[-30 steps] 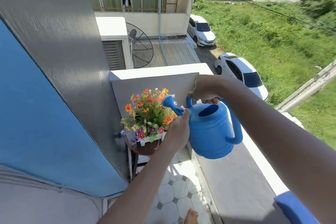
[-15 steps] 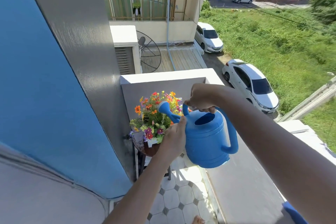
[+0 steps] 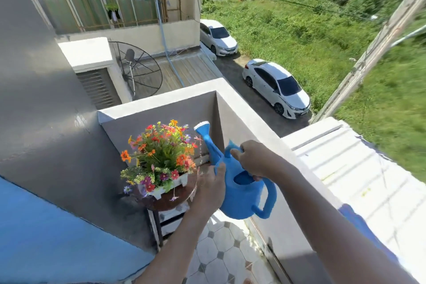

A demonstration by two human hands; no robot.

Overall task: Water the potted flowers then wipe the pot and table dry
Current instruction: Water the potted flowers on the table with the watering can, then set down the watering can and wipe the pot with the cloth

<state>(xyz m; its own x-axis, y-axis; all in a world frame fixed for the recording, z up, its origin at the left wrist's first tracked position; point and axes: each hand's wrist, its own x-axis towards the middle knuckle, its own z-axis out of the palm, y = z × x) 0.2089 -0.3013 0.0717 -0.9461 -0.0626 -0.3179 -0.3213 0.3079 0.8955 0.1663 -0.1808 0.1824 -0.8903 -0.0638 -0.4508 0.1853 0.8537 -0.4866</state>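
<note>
A white pot full of orange, red and purple flowers stands on a small round brown table in the balcony corner. I hold a blue watering can just right of the flowers, its spout now pointing upward beside the blooms. My right hand grips the can's top handle. My left hand presses against the can's left side, next to the table's edge. A few water drops hang between the spout and the pot.
A grey wall with a blue band stands on the left. The balcony parapet runs behind and to the right of the table. White hexagon floor tiles lie below. Parked white cars and grass are far below.
The can has tipped back, so its spout has risen away from the flowers and points up. The can has dropped lower, and my view has shifted toward the street.
</note>
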